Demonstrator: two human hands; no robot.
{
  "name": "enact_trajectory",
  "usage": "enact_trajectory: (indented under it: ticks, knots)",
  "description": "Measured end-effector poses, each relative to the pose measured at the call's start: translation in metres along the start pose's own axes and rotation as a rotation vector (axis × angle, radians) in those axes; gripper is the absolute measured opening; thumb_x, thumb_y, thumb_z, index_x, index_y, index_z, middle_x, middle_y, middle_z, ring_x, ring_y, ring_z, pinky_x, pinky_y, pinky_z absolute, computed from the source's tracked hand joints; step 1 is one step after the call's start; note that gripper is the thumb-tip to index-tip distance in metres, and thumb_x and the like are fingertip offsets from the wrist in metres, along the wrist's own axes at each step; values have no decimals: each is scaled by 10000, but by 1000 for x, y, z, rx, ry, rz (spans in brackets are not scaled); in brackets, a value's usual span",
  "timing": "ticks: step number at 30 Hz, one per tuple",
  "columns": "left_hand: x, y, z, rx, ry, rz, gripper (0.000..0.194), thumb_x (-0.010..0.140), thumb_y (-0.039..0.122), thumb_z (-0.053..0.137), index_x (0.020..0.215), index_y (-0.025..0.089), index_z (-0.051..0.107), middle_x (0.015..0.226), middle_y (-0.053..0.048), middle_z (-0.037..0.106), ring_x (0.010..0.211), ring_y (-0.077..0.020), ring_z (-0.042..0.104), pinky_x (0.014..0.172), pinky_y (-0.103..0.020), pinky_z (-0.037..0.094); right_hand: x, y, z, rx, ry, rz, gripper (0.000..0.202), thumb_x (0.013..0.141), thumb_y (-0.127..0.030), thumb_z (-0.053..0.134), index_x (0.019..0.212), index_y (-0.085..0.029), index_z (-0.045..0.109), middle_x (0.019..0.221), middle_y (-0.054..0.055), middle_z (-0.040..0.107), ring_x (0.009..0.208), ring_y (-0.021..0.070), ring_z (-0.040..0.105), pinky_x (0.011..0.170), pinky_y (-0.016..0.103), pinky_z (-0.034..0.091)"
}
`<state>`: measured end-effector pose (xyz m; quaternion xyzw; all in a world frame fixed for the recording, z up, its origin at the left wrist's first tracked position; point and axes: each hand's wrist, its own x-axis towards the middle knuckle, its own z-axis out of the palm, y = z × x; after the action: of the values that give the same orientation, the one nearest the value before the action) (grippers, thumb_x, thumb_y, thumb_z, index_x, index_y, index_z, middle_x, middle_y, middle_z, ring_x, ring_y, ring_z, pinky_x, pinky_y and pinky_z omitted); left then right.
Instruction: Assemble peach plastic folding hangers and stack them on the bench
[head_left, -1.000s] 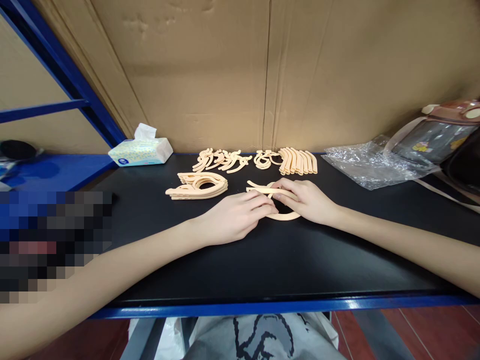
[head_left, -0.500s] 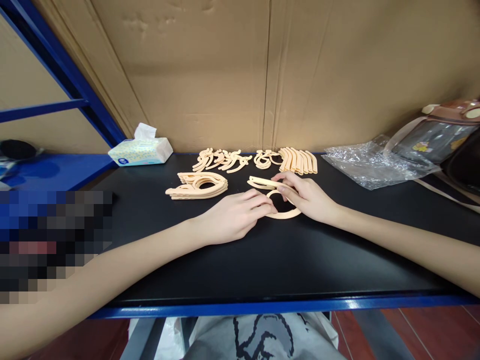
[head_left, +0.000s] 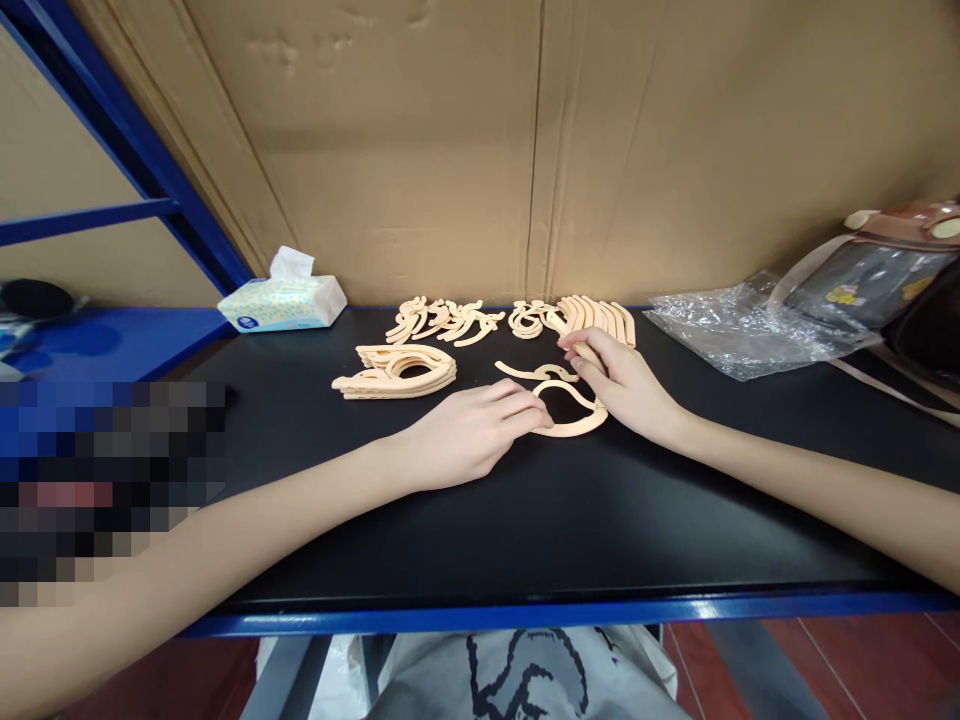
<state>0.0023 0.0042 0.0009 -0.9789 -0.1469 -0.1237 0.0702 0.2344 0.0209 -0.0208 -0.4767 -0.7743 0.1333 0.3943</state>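
Currently, the left hand (head_left: 480, 432) lies with its fingers loosely bent and their tips on the curved cream plastic hanger piece (head_left: 576, 428), which rests on the black tabletop (head_left: 525, 530), while the right hand (head_left: 619, 375) is mostly closed, thumb and fingers pinching a slim cream arm piece (head_left: 586, 352) raised at a tilt. Just beyond the curved piece lies a loose wavy strip (head_left: 525, 373), and the stacked cream hanger pieces (head_left: 394, 380) sit to the left, nearer the tissue pack (head_left: 283, 302) than the crumpled clear plastic bag (head_left: 750, 325).
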Motion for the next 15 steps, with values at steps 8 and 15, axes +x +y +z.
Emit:
enact_trajectory:
  ticks: [8, 15]
  knots:
    - [-2, 0, 1, 39, 16, -68, 250, 918, 113, 399, 1108, 136, 560, 1105, -69, 608, 1043, -204, 520, 863, -307, 474, 0, -3, -3, -47, -100, -122, 312, 837, -88, 345, 835, -192, 640, 666, -22, 632, 653, 134, 585, 697, 275, 411]
    - [-2, -1, 1, 23, 44, -106, 215, 948, 166, 397, 1060, 148, 580, 1080, -69, 597, 1041, -194, 516, 880, -311, 463, -3, -8, -2, -206, -154, -261, 310, 842, -57, 362, 900, -203, 629, 803, -6, 681, 772, 157, 602, 826, 331, 376]
